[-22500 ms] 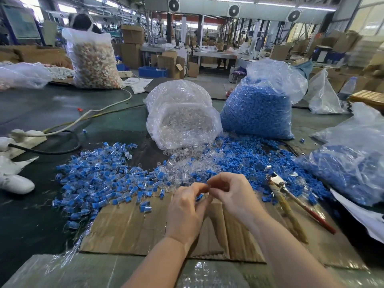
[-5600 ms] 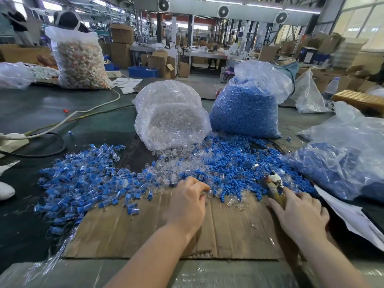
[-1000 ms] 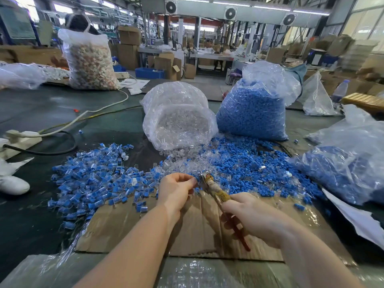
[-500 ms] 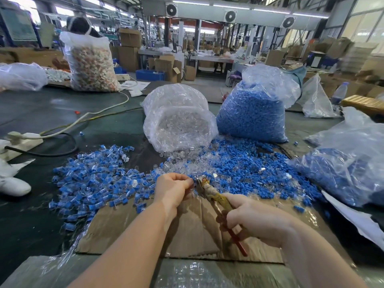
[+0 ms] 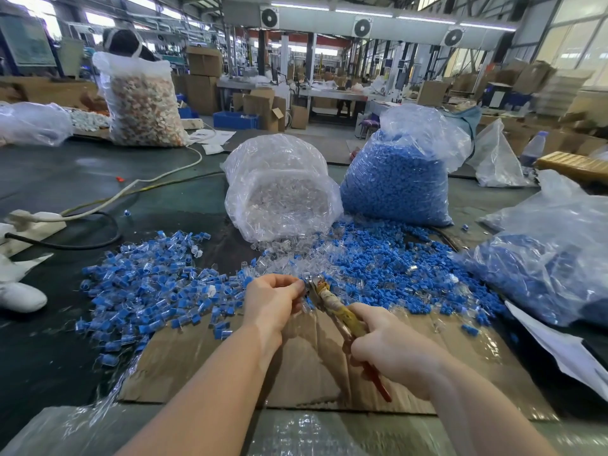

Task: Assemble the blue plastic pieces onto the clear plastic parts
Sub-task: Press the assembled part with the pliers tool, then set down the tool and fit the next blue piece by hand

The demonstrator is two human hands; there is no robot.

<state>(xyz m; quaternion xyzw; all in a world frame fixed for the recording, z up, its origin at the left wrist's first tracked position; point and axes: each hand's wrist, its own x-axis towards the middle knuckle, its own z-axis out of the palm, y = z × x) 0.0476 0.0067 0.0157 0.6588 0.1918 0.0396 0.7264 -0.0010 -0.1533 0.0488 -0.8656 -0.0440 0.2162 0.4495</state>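
Pinching a small clear part above the cardboard, the left hand (image 5: pixel 274 299) presents it to pliers (image 5: pixel 332 304) clenched in the right hand (image 5: pixel 391 352). Parts look light, rigid, slippery; hold the body, not the thin tab.

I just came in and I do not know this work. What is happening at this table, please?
A person is putting small plastic parts together. The left hand pinches a small piece, too hidden to identify, and the right hand grips pliers whose tip meets that piece. Joined pieces lie in a heap on the left, loose blue pieces on the right. Behind stand a bag of clear parts and a bag of blue pieces.
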